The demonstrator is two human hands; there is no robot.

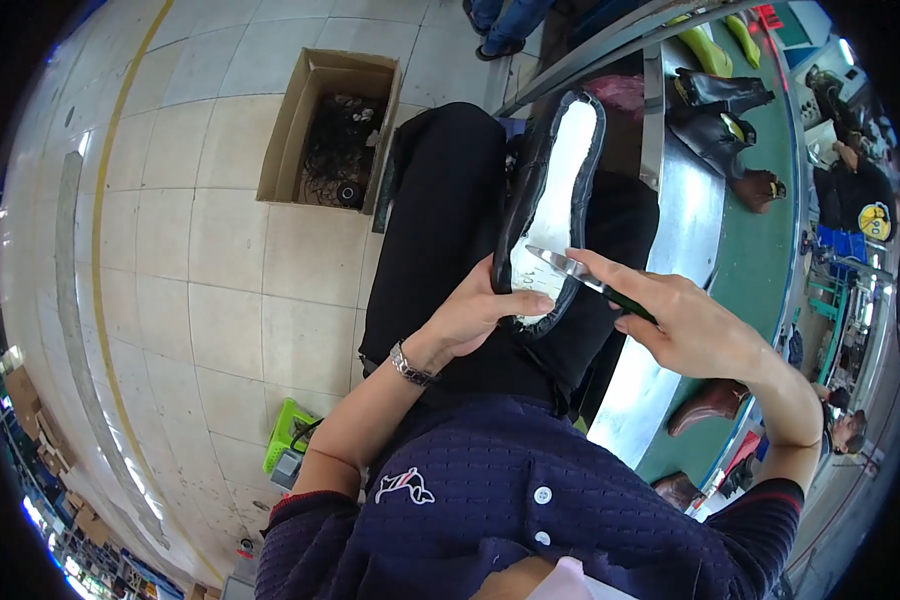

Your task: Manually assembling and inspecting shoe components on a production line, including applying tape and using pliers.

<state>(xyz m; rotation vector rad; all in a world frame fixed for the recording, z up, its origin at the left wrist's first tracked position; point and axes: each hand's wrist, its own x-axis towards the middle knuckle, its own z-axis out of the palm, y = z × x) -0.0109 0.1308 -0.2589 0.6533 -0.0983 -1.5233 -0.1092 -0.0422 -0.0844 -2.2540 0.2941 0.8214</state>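
Grasping one black shoe, white underside up, above the lap: left hand, thumb pressed upon its near end. Right hand: fingers closed around one dark-handled metal tool, tip over the underside. Beyond, rightward: green bench bearing further shoes.
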